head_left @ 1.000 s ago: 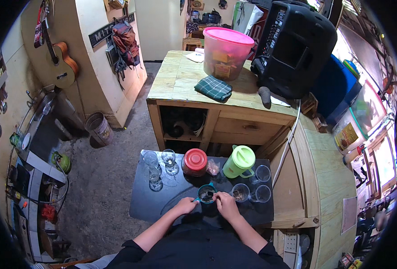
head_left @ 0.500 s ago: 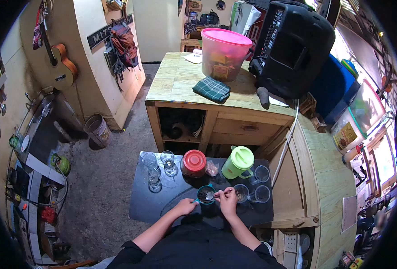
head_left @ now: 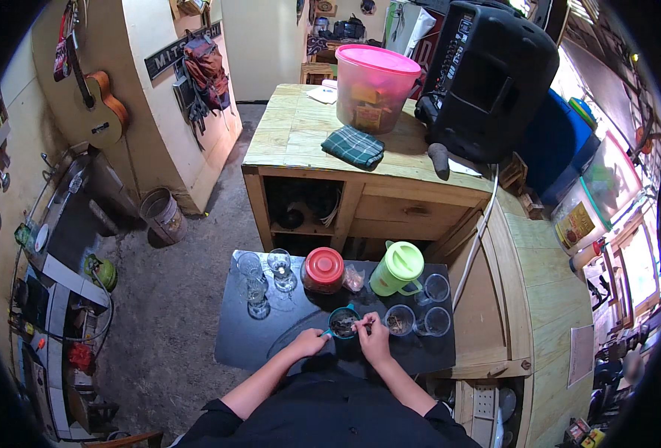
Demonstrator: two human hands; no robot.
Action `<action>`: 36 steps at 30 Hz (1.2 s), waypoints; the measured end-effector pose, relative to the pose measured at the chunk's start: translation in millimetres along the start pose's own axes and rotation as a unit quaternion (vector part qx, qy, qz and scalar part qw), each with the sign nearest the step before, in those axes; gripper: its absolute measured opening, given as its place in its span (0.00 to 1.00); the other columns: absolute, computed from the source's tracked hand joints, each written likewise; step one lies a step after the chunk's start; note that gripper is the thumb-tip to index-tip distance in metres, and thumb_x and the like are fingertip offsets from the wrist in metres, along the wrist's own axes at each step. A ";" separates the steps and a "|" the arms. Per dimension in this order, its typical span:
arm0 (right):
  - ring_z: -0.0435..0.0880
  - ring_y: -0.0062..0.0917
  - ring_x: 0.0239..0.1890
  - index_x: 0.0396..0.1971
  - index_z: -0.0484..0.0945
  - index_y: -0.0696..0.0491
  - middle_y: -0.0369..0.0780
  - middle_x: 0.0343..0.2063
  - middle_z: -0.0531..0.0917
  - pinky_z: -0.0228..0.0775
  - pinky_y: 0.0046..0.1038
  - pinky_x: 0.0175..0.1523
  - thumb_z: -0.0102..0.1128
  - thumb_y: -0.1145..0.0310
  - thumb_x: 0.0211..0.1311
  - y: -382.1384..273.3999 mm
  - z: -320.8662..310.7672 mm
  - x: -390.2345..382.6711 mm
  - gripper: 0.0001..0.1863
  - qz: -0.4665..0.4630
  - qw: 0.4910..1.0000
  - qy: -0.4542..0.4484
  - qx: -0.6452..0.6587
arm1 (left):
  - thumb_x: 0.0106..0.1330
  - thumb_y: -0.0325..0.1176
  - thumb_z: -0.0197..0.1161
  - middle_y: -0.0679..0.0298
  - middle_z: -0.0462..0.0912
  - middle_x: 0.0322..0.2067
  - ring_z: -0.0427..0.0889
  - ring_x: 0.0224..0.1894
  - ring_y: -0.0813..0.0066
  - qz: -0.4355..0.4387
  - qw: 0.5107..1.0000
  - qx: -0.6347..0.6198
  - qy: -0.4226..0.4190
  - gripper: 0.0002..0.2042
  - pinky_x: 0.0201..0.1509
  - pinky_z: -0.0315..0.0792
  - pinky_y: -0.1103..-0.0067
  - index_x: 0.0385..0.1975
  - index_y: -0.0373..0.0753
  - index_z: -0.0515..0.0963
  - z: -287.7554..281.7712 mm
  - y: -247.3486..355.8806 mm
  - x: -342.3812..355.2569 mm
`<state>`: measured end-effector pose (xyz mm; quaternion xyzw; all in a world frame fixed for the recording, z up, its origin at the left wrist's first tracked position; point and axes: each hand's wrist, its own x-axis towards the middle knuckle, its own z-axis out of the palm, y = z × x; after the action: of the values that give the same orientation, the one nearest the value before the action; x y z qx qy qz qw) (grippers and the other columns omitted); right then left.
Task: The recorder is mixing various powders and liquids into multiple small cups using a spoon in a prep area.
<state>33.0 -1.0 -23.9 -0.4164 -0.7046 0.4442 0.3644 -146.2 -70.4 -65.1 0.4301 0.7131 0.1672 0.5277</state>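
My left hand is closed on the handle of a small teal strainer with dark contents. My right hand is pinched at the strainer's right side; the small thing in its fingers is unclear. Just right stand a clear cup with brownish bits and two more clear cups. Behind the strainer are a red-lidded jar, a small pinkish bag and a green lidded pitcher. Several drinking glasses stand at the back left. All rest on a dark board.
A wooden counter beyond carries a pink tub, checked cloth and black speaker. A metal sink, bucket and green gas cylinder stand left. A wooden cabinet adjoins the right.
My right hand has shifted slightly right and up, then a little back toward the strainer, its fingers changing angle. My left hand stays on the handle.
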 end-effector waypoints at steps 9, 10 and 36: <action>0.83 0.24 0.28 0.31 0.65 0.58 0.42 0.21 0.80 0.73 0.24 0.32 0.55 0.76 0.60 -4.3 7.3 6.3 0.07 -0.020 0.999 -0.036 -0.026 | 0.64 0.48 0.50 0.50 0.80 0.26 0.79 0.34 0.53 0.004 1.000 0.008 0.006 0.19 0.41 0.70 0.66 0.32 0.35 0.78 4.2 -8.0 6.0; 0.83 0.25 0.27 0.31 0.65 0.58 0.42 0.21 0.79 0.72 0.25 0.32 0.55 0.76 0.60 -5.3 4.9 4.4 0.07 -0.011 0.999 -0.043 -0.026 | 0.65 0.46 0.51 0.56 0.77 0.21 0.76 0.26 0.63 0.020 1.000 -0.003 0.017 0.18 0.34 0.68 0.69 0.27 0.35 0.76 5.6 -9.6 5.6; 0.82 0.26 0.28 0.28 0.63 0.58 0.41 0.20 0.76 0.72 0.26 0.34 0.47 0.79 0.61 5.9 2.8 15.3 0.04 -0.004 1.000 -0.016 -0.020 | 0.65 0.48 0.50 0.53 0.78 0.21 0.79 0.27 0.60 -0.009 1.000 -0.015 -0.001 0.20 0.36 0.70 0.68 0.29 0.35 0.78 4.4 -5.0 4.1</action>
<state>26.1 13.5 -28.1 -0.4138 -0.7208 0.4352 0.3461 -144.7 -71.0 -72.8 0.4158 0.7141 0.1725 0.5361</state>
